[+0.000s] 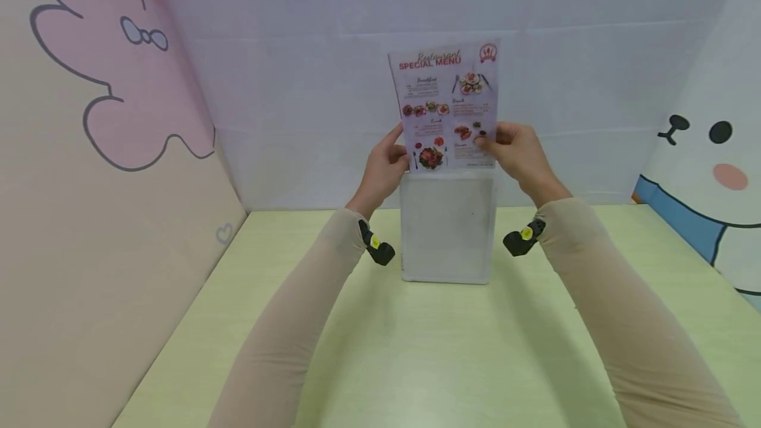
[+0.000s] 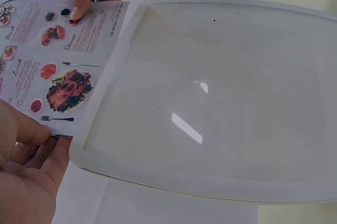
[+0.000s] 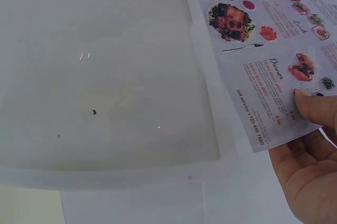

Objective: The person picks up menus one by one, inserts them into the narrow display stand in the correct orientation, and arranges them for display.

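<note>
A printed restaurant menu sheet (image 1: 444, 107) stands upright, its lower edge at the top of a white-rimmed clear display stand (image 1: 447, 230). Along the sheet's lower left side, my left hand (image 1: 382, 167) pinches the edge between thumb and fingers. My right hand (image 1: 523, 154) grips the lower right side, thumb on the printed face and fingers behind. From the left wrist, the menu's bottom corner (image 2: 63, 128) shows between thumb and fingers, right at the stand's rim (image 2: 105, 98). In the right wrist view, the sheet's bottom edge (image 3: 245, 121) lies slightly slanted to the rim.
The stand rests on a pale yellow-green table (image 1: 440, 349) near its back edge. Behind it hangs a white cloth backdrop (image 1: 309, 104). Side panels with a pink cartoon figure (image 1: 89, 38) and a white cartoon bear (image 1: 713, 170) flank the table.
</note>
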A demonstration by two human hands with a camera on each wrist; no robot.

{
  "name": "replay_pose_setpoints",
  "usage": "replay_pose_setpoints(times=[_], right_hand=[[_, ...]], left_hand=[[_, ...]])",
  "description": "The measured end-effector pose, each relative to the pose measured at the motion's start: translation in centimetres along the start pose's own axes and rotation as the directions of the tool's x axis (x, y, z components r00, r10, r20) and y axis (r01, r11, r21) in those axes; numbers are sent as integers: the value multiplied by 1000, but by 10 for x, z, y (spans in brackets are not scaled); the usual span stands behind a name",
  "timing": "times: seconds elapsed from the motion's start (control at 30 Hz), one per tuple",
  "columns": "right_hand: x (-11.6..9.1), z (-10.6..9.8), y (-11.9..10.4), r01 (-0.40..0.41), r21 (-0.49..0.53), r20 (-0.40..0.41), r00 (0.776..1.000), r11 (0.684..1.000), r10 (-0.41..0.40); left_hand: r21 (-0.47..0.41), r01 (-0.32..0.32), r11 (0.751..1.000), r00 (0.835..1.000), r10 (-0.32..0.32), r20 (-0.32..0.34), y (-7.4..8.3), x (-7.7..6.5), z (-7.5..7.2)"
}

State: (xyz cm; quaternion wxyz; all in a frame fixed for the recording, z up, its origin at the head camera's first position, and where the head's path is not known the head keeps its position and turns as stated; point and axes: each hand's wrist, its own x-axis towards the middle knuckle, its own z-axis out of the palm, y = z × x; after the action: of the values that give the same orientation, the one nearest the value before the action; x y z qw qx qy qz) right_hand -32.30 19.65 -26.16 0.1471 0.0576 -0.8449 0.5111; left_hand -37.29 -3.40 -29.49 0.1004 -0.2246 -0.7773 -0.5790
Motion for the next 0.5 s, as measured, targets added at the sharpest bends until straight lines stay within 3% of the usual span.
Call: replay_pose_setpoints(times=[0.5], right_hand=[[2,-2,1,-2,0,19,1000,1000,2]], left_hand=[[29,9,1000,1000,-9,3,3,-1,-1]])
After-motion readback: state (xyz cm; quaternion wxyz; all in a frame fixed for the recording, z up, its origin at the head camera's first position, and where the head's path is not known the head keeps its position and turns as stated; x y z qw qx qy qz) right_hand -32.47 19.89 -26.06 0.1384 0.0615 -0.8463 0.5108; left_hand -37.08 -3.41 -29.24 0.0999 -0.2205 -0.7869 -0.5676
